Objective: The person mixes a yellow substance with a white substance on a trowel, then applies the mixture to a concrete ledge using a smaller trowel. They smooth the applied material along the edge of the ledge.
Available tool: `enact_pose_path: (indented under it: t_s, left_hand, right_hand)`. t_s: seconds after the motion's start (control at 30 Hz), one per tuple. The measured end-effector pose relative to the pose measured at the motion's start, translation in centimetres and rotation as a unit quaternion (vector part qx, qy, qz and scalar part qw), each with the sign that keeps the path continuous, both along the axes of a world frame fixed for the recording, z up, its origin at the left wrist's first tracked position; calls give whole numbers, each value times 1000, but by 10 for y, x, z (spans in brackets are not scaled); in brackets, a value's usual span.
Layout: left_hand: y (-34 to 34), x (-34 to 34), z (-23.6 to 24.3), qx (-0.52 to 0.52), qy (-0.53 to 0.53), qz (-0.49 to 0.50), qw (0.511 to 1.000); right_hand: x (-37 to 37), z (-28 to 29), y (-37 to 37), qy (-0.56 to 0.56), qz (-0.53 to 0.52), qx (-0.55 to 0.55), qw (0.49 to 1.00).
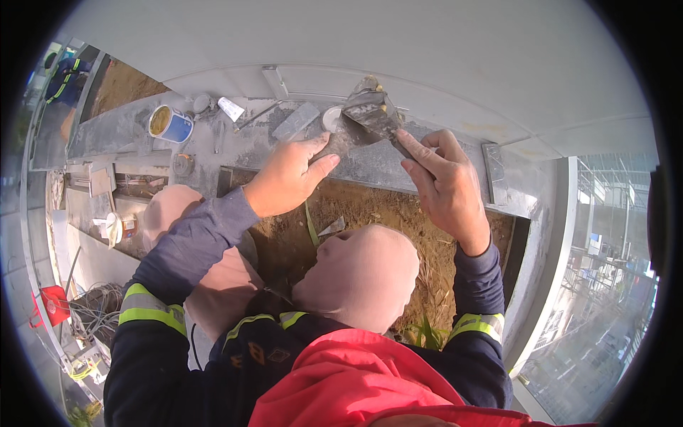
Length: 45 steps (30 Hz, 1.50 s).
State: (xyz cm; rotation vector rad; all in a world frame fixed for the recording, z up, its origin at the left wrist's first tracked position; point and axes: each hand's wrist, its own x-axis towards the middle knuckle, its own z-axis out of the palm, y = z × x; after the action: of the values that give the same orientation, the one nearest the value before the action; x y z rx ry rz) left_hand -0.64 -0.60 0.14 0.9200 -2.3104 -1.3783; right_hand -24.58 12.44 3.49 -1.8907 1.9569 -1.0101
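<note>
My left hand (pixel 288 174) pinches a flat dark grey piece (pixel 341 140) between thumb and fingers; its kind is hard to make out. My right hand (pixel 448 181) is closed round the dark handle of a scraper-like tool (pixel 400 147), with the index finger stretched along it. The two held things meet in front of me, above the grey ledge (pixel 370 162). Just beyond them, a crumpled dark bag-like thing (pixel 368 107) with pale smears overlaps the tool, so its blade is hidden. A round white lid or disc (pixel 332 119) shows beside my left fingers.
A blue-and-white bucket (pixel 171 124) lies tipped on the ledge, near a white cup (pixel 230 109) and a grey tile piece (pixel 296 121). Bare soil (pixel 370 206) fills an opening below. A pale wall panel (pixel 398 50) rises ahead. Another person (pixel 64 80) is at far left.
</note>
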Motion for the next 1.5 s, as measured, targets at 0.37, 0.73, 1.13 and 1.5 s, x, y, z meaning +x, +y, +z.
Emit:
enact_pose_path:
  t_s: [0.37, 0.73, 1.13, 1.5]
  left_hand:
    - [-24, 7, 14, 169, 66, -47, 982]
    - [-31, 12, 20, 179, 76, -83, 977]
    - [-25, 5, 15, 19, 80, 58, 995]
    - [-13, -10, 10, -128, 91, 105, 982]
  right_hand:
    - [-55, 0, 7, -117, 71, -68, 988]
    - [-77, -25, -22, -154, 134, -44, 978]
    - [-69, -41, 30, -362, -35, -19, 931]
    - [9, -40, 29, -637, -24, 44, 770]
